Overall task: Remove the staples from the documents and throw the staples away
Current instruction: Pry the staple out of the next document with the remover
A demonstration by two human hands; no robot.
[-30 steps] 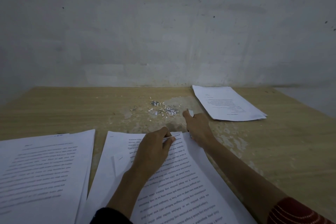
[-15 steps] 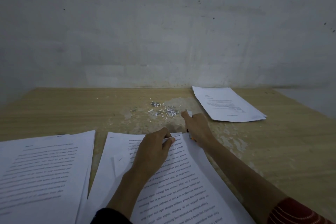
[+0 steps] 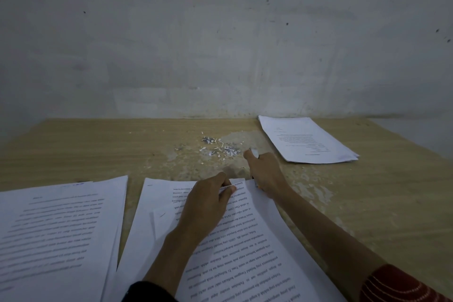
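Observation:
A printed document (image 3: 245, 247) lies in front of me on the wooden table (image 3: 98, 144). My left hand (image 3: 208, 206) rests on it and pinches its far top corner between thumb and fingers. My right hand (image 3: 263, 171) reaches past that corner toward a scatter of pulled staples and paper bits (image 3: 220, 148). It pinches a small pale scrap at its fingertips; a small tool seems tucked under the palm, mostly hidden.
A second stack of printed pages (image 3: 56, 235) lies at the near left. A third stack (image 3: 308, 140) sits at the far right near the grey wall (image 3: 220, 44). The table top is worn and flaky around the staple pile.
My right hand has drawn back slightly from the staple pile toward the document corner. The left hand keeps its pinch on the page corner.

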